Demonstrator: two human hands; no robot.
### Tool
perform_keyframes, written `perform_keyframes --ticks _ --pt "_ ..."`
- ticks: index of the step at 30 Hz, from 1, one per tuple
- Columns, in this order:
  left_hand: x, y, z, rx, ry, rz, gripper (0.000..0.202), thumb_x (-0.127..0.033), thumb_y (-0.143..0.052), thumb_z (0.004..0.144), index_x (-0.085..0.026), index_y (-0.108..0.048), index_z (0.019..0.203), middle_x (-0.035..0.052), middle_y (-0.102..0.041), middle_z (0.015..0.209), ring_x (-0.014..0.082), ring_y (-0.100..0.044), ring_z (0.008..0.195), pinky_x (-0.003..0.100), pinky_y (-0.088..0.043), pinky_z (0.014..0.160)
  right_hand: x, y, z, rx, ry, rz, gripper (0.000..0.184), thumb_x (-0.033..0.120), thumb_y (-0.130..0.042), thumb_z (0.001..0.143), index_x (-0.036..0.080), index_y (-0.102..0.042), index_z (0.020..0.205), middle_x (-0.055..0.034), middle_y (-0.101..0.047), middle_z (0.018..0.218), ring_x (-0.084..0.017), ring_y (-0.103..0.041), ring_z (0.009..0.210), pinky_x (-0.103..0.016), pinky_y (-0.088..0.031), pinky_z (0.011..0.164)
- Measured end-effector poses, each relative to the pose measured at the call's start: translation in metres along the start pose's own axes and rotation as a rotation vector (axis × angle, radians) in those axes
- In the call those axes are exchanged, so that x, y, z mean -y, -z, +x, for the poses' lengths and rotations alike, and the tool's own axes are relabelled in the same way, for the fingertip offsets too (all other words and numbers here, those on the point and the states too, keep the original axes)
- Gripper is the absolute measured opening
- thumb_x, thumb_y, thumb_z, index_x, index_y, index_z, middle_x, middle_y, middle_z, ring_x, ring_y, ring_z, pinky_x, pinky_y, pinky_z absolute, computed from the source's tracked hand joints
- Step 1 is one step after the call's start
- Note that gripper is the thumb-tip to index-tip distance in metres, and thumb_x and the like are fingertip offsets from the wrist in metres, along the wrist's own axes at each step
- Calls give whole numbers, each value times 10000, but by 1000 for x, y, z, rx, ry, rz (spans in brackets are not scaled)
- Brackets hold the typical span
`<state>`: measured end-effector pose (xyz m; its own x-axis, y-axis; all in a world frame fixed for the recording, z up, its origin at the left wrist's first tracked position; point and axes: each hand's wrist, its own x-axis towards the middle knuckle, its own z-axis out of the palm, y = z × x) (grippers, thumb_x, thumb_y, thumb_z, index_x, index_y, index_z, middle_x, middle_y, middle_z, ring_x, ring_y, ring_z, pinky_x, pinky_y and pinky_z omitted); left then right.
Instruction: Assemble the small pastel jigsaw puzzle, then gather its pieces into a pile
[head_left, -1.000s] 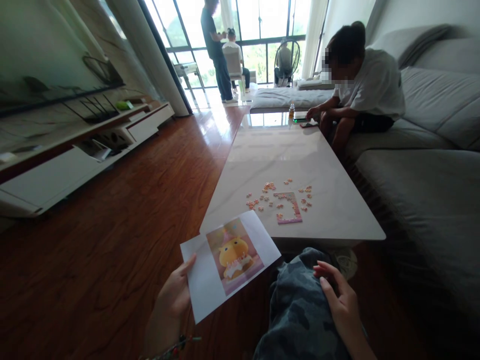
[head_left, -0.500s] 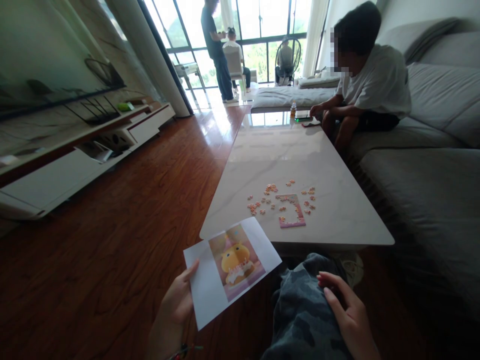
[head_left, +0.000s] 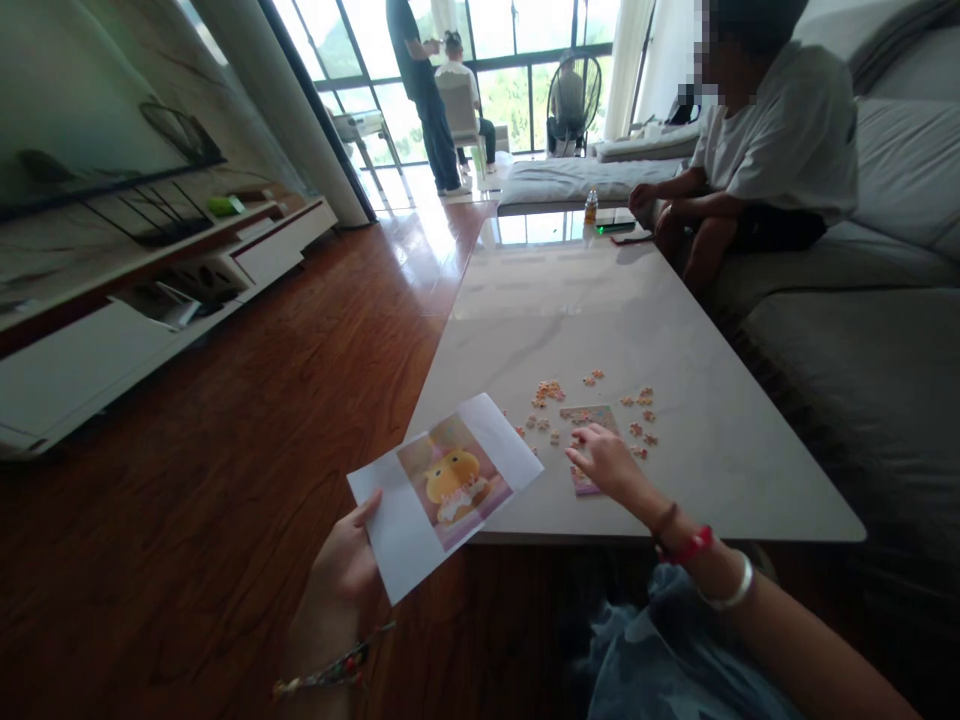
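My left hand grips the left edge of a white paper sheet, thumb on top. Printed on the sheet is a yellow cartoon animal with a cake. Over the partly assembled jigsaw puzzle on the table reaches my right hand, its fingers bent, slightly apart, with nothing visible in them. It covers the puzzle's middle and right side; whether the fingertips touch it I cannot tell. Loose puzzle pieces lie behind the puzzle, and several more puzzle pieces lie to its right. The sheet hides part of the left-hand pieces.
The white table stretches away from me. At its far end stand a small bottle and a phone. A person sits on the grey sofa at right. Other people are by the windows; a low cabinet runs along the left.
My right hand has moved from my knee forward over the puzzle. The sheet in my left hand has shifted slightly up and left in view. The camera view has tilted down a little.
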<state>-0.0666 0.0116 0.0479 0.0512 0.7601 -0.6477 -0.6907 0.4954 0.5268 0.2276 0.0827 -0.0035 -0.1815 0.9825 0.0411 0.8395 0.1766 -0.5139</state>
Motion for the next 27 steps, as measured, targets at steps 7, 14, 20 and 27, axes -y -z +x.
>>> perform_keyframes --ticks 7,14,20,27 --pt "3 10 27 -226 27 63 494 -247 -329 836 -81 -298 1300 199 -631 979 316 -587 916 524 -415 862 6 -64 70 14 19 -251 153 256 -518 778 135 -573 852 -127 -568 926 -229 -506 879 -357 -370 774" --pt "7 30 44 -434 -103 204 458 -141 -461 776 -94 -401 1227 111 -685 724 238 -647 627 361 -543 591 -31 -53 60 -43 121 -82 127 222 -499 793 156 -559 883 -80 -566 902 -202 -489 894 -313 -360 800" --pt "14 47 66 -593 -363 429 164 -40 -520 709 -136 -566 834 -25 -610 479 119 -553 367 164 -448 360 -26 -51 64 -94 32 -56 389 324 -591 727 135 -505 1057 -109 -535 967 -218 -502 891 -317 -379 762" --pt "16 67 85 -621 -392 794 120 -137 -547 713 -133 -557 832 -22 -585 509 113 -534 394 203 -456 403 -13 -70 78 6 62 -198 143 274 -586 729 147 -580 795 -112 -560 920 -234 -510 866 -360 -361 763"
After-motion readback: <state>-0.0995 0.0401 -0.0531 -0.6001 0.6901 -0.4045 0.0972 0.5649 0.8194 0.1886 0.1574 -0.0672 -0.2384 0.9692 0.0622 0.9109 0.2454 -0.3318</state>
